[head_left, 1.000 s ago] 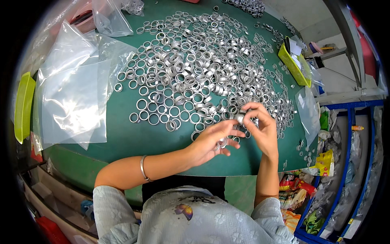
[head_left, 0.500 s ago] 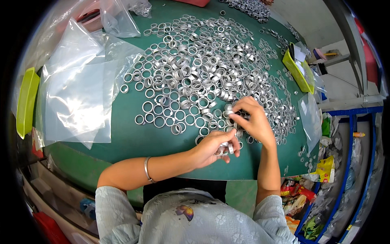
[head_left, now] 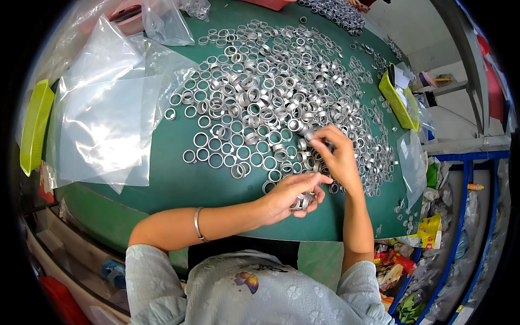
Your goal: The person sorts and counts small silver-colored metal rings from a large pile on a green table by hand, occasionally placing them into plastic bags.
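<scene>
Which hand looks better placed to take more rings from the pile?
Likely the right hand: its fingertips are at the pile; the left hand is occupied, cupping several rings.

Near the front edge of the green worktop, the left hand cups small silver metal rings; the right hand pinches another ring. Clear plastic bags lie toward the left edge.

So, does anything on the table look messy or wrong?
Some loose rings sit near the right edge of the green table, looking stray because they're apart from the big ring pile. I see nothing broken.
</scene>
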A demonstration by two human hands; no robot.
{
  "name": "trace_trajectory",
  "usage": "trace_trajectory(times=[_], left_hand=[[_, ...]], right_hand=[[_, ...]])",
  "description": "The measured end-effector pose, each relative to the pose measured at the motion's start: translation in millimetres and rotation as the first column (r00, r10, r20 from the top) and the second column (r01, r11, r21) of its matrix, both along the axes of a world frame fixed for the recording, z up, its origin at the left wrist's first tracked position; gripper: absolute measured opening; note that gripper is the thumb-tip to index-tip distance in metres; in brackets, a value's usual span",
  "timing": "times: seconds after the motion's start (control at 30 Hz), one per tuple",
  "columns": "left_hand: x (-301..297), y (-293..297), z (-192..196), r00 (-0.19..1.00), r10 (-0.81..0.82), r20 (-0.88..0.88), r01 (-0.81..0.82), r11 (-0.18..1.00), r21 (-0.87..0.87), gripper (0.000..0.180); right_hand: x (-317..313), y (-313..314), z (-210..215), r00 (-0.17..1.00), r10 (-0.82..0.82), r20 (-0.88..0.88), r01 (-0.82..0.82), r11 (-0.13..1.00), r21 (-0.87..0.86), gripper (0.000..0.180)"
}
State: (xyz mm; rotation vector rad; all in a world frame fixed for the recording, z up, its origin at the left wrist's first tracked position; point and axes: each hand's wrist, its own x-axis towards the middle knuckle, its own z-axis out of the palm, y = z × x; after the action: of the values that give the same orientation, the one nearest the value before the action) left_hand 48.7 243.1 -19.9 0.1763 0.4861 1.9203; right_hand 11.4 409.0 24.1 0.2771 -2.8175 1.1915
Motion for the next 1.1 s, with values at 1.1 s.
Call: trace_trajectory(times=[1.1], left_hand=[[1, -2, 7, 0.982, 0.183, -0.036, -0.186, 0.977, -0.102, 0.031]], right_hand=[[29, 22, -3, 0.946, 0.259, 0.194, -0.012, 0.627, -0.779, 0.031]])
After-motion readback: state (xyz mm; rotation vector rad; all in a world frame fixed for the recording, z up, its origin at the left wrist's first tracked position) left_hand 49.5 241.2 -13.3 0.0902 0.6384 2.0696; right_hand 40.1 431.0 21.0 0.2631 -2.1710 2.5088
